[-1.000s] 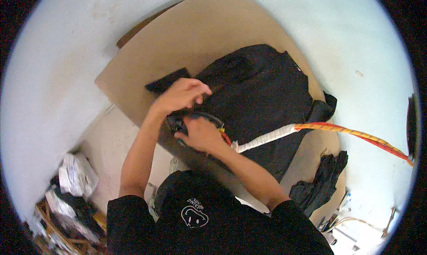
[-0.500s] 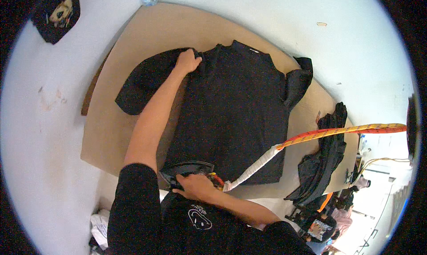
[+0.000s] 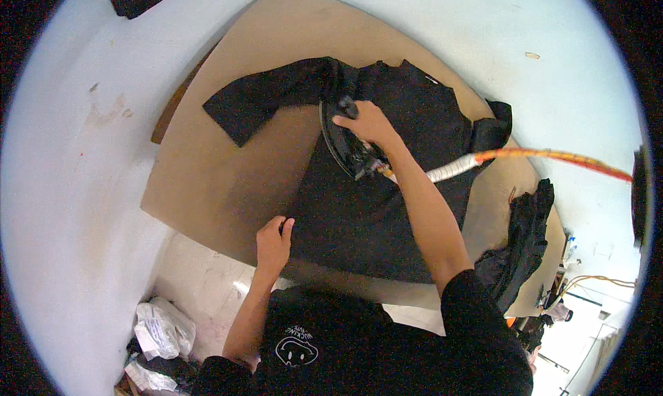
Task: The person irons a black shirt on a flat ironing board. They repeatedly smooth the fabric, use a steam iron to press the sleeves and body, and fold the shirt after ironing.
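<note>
A black long-sleeved shirt [image 3: 373, 223] lies spread on a brown padded table [image 3: 228, 182], its collar toward the far side. Its left sleeve [image 3: 255, 102] stretches out to the left and bends down at the cuff. My right hand [image 3: 373, 128] is wrapped round the handle of a black iron [image 3: 336, 144], which sits on the shirt near the left shoulder. A white-wrapped cord [image 3: 452, 169] runs from the iron off to the right. My left hand [image 3: 273, 244] is closed at the shirt's left side edge, close to the table's near edge, pinching the dark cloth.
A crumpled black garment [image 3: 528, 223] lies on the table's right end. The orange and yellow cord [image 3: 552, 156] hangs across the right side. White walls border the table at left and back. White plastic bags [image 3: 164, 327] lie on the floor at lower left.
My right hand has carried the iron from the near hem up to the left shoulder. My left hand has let go near the shoulder and come down to the near left edge. The sleeve lies straighter.
</note>
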Action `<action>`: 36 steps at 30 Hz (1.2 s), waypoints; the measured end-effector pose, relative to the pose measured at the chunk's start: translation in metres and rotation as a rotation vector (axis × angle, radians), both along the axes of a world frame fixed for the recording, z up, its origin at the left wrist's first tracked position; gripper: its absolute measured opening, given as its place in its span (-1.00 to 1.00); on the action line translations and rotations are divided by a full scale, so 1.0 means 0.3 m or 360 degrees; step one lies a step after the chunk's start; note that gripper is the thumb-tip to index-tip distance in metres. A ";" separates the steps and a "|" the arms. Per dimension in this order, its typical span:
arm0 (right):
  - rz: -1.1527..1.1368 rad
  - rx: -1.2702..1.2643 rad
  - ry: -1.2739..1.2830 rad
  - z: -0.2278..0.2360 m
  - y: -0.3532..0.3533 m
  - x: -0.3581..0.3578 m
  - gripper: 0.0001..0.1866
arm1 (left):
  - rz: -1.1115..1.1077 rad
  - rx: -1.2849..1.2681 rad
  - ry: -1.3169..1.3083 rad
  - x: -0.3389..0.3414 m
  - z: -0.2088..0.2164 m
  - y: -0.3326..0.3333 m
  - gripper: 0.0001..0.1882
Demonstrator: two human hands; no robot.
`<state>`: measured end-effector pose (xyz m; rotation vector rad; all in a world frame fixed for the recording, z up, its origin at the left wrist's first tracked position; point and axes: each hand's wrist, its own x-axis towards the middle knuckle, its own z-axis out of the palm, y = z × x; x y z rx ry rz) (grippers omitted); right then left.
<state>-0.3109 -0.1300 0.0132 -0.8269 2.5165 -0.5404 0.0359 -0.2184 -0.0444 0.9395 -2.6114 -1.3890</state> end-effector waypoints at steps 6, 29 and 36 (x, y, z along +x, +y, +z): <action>0.0331 0.0019 -0.0090 0.001 -0.120 0.367 -0.37 | 0.0012 -0.0019 -0.0240 0.081 0.077 -0.030 -0.73; -0.1191 0.0069 0.0086 0.058 1.443 0.192 -0.28 | -0.0562 -0.1021 0.0057 -0.322 -0.028 0.169 -0.52; -0.1095 0.0066 0.0258 0.027 1.816 0.127 -0.35 | -0.0278 -0.1241 0.0199 -0.327 -0.081 0.010 -0.51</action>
